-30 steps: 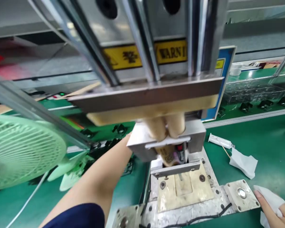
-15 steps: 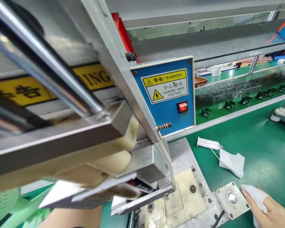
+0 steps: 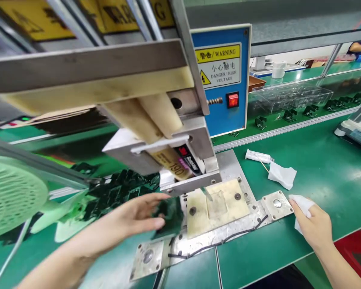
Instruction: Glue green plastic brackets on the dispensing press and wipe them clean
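- Two bare hands work a bench press on a green mat: left hand (image 3: 135, 214) has a dark, blurred part (image 3: 168, 216) between thumb and fingers, just left of the fixture plate (image 3: 216, 206); grip looks loose, fingers half curled, motion blur hides the exact hold.
- Right hand (image 3: 314, 228) lies curled over a white wipe (image 3: 301, 204) on the mat, just beside the right push-button (image 3: 277, 203); fingers closed lightly on the cloth, not on the button.
- Press head (image 3: 168, 148) w/ two adhesive cartridges (image 3: 180, 162) hangs raised over the plate; nozzle tip (image 3: 207, 194) sits close above the beige pad.
- Risk 1: pinch. Left fingers are at the edge of the head's footprint; if the head drops while they are under it, they get caught. Likely cause: a button hit too soon. The second button (image 3: 147, 255) sits near the left forearm.
- Risk 2: right hand is so near its button that a slip of the wipe could bump it.
- Risk 3: loose grip on the part could seat it crooked, so glue lands off target or smears the pad.
- Risk 4: warning panel (image 3: 219, 66) marks high voltage, red switch (image 3: 232, 100) lit; cable (image 3: 228, 240) runs exposed along the plate's front edge, snag point for sleeve or cloth.
- Also on the bench: green fan (image 3: 15, 196) at left, a pile of dark parts (image 3: 117, 188) behind the left hand, a glue tube (image 3: 257, 156) and a second wipe (image 3: 281, 175) at right, well apart from the press.
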`<state>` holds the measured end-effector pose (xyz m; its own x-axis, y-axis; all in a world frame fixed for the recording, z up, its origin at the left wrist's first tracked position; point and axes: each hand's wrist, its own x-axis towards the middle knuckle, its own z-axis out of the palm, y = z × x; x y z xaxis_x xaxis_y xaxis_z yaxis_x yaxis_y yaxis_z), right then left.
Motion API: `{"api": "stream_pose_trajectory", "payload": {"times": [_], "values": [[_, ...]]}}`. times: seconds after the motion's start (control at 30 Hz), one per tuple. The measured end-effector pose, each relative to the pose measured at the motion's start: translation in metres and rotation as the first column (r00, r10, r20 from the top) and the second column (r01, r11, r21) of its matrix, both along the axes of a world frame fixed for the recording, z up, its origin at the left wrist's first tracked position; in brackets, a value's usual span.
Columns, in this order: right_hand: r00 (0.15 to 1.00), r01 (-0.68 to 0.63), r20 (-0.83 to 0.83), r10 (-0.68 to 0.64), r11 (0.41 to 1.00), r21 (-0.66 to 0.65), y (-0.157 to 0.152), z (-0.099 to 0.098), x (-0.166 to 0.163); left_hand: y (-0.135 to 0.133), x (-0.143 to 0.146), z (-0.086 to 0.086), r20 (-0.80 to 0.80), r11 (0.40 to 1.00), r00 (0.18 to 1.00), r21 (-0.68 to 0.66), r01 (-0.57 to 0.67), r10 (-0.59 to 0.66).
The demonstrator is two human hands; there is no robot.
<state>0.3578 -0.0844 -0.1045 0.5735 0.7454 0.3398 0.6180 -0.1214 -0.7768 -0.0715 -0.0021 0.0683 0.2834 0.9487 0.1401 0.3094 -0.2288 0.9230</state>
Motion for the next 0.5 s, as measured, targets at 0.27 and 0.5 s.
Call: {"api": "stream_pose_trajectory", "payload": {"times": [0.27,0.5], "values": [[0.999,-0.009,-0.036,0.011,0.999,0.036,0.002,-0.001,0.004,-0.011,0.068,-0.046,0.189,0.686,0.982,-0.716,0.129,0.013],[0.986,-0.04,-0.161,0.037,0.999,-0.013,0.005,-0.013,0.007,0.014,0.083,-0.065,0.078,0.925,0.995,-0.37,0.082,-0.057]]}}
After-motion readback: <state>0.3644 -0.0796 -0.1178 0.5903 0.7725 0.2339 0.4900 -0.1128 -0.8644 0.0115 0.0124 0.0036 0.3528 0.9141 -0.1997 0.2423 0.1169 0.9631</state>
